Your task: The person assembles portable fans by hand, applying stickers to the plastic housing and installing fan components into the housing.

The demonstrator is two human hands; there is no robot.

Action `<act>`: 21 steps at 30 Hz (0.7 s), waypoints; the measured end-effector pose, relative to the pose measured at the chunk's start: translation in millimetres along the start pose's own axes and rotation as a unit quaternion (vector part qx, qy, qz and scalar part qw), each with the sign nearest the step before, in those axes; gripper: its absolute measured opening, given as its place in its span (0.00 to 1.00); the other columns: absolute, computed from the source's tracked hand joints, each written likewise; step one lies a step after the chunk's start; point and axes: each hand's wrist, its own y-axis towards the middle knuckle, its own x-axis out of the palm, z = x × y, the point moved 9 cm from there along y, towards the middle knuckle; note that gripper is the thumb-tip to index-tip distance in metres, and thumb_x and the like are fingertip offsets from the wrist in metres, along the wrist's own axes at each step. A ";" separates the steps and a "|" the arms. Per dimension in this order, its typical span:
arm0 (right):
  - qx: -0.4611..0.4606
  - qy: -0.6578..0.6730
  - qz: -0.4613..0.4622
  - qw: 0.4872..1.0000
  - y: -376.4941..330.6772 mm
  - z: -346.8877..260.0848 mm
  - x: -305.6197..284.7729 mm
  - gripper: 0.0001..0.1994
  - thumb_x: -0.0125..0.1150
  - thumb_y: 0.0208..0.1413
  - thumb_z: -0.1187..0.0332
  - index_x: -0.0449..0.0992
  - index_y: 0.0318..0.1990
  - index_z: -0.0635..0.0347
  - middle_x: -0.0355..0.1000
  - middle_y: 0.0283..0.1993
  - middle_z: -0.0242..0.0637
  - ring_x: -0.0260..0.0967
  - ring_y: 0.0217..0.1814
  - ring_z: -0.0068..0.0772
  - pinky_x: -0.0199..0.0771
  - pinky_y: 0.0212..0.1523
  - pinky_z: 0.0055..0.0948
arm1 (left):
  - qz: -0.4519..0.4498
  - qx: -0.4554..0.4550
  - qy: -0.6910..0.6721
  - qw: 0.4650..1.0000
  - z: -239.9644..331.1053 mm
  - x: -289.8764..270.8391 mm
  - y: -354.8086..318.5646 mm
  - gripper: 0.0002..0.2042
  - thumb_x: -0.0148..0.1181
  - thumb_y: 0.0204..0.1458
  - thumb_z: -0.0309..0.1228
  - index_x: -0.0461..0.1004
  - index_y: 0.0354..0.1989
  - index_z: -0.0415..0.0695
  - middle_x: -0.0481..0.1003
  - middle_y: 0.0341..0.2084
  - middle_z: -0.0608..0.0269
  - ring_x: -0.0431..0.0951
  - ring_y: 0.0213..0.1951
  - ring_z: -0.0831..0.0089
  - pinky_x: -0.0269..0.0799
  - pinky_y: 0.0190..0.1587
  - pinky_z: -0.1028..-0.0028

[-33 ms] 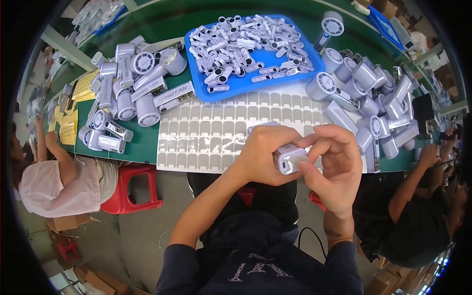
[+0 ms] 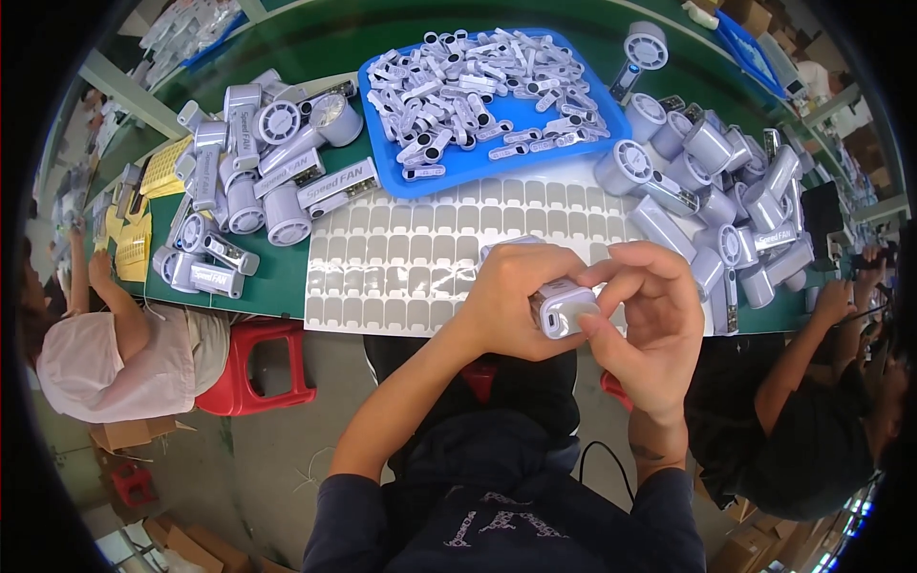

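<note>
My left hand (image 2: pixel 521 298) is wrapped around a pale lilac handheld fan (image 2: pixel 562 315), whose rounded end with a small dark port faces me. The fan's other end is mostly hidden behind the hand. My right hand (image 2: pixel 645 320) has its fingers curved, with thumb and forefinger tips against the end of the fan. Whether a thin film lies under those fingertips cannot be made out. Beneath both hands lies a white sheet (image 2: pixel 368 313) with rows of grey rounded labels, a few of its spots covered by my hands.
A blue tray (image 2: pixel 394 183) full of small lilac parts stands at the far middle. Piles of fans (image 2: pixel 246 181) lie at left, more fans (image 2: pixel 712 153) at right. Yellow sheets (image 2: pixel 136 244) lie far left. A red stool (image 2: pixel 253 368) and co-workers flank me.
</note>
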 end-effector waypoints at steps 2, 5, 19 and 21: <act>-0.006 -0.007 -0.002 1.000 -0.7 -0.3 0.3 0.28 0.61 0.44 0.88 0.65 0.56 0.67 0.69 0.31 0.33 0.68 0.43 0.24 0.65 0.47 0.24 | 0.002 -0.003 -0.003 1.000 0.0 -0.4 -0.2 0.16 0.72 0.29 0.33 0.74 0.28 0.44 0.74 0.20 0.59 0.75 0.22 0.58 0.68 0.25 0.68; -0.011 -0.027 0.001 1.000 -2.0 -2.6 0.9 0.28 0.61 0.44 0.88 0.65 0.56 0.67 0.69 0.30 0.33 0.68 0.43 0.23 0.65 0.46 0.23 | -0.001 -0.004 -0.004 1.000 0.4 0.1 0.5 0.16 0.71 0.29 0.33 0.74 0.28 0.44 0.74 0.20 0.59 0.75 0.22 0.58 0.68 0.25 0.69; -0.045 -0.373 -0.004 0.927 8.0 -33.2 -1.7 0.18 0.67 0.42 0.79 0.76 0.45 0.59 0.68 0.30 0.28 0.63 0.33 0.20 0.65 0.36 0.23 | -0.012 -0.013 -0.026 1.000 -2.3 -0.4 -2.5 0.15 0.70 0.30 0.31 0.74 0.28 0.44 0.74 0.21 0.60 0.75 0.24 0.60 0.69 0.27 0.70; 0.061 -0.179 -0.059 0.980 9.9 0.2 -9.3 0.15 0.65 0.48 0.75 0.75 0.46 0.60 0.68 0.31 0.27 0.62 0.33 0.19 0.65 0.37 0.21 | -0.017 -0.010 -0.026 0.999 1.1 0.1 -0.7 0.14 0.69 0.30 0.29 0.74 0.28 0.44 0.74 0.21 0.60 0.75 0.23 0.61 0.69 0.28 0.71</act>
